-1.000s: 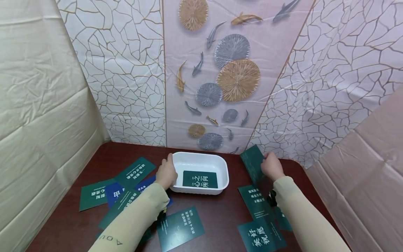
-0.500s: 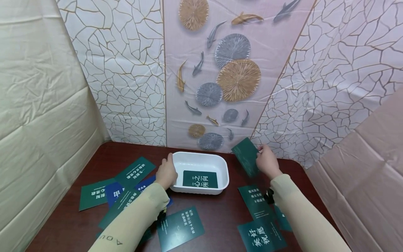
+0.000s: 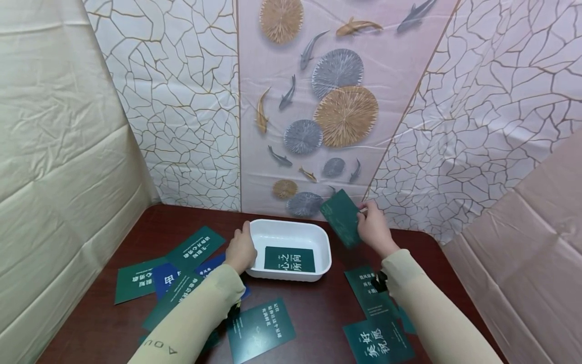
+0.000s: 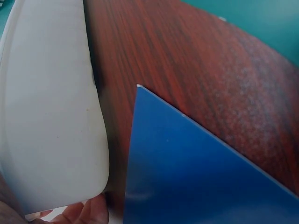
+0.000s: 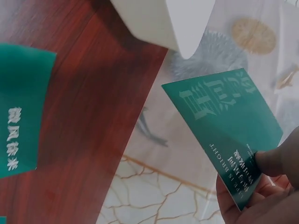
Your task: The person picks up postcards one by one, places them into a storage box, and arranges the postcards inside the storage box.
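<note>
At the back of the table sits a white plastic tray (image 3: 288,276), with a green printed card (image 3: 273,259) lying in it. My left hand (image 3: 241,248) grips the tray's left end; in the left wrist view its fingertips (image 4: 96,210) curl around the tray's corner. To the right of the tray, my right hand (image 3: 376,228) pinches another green card (image 3: 342,217) by one edge and holds it up, tilted. Thumb above and fingers below hold this card's corner in the right wrist view, where white lettering shows on its face.
Left of the tray, several green and blue cards (image 3: 193,249) overlap, partly hidden by my left sleeve. A single green card (image 3: 260,328) lies in front. More green cards (image 3: 378,338) overlap at the right. A patterned cloth (image 3: 300,101) hangs behind the table.
My right hand has carried the green card left and upward, closer to the tray. The left hand has stayed on the tray, which has not moved.
</note>
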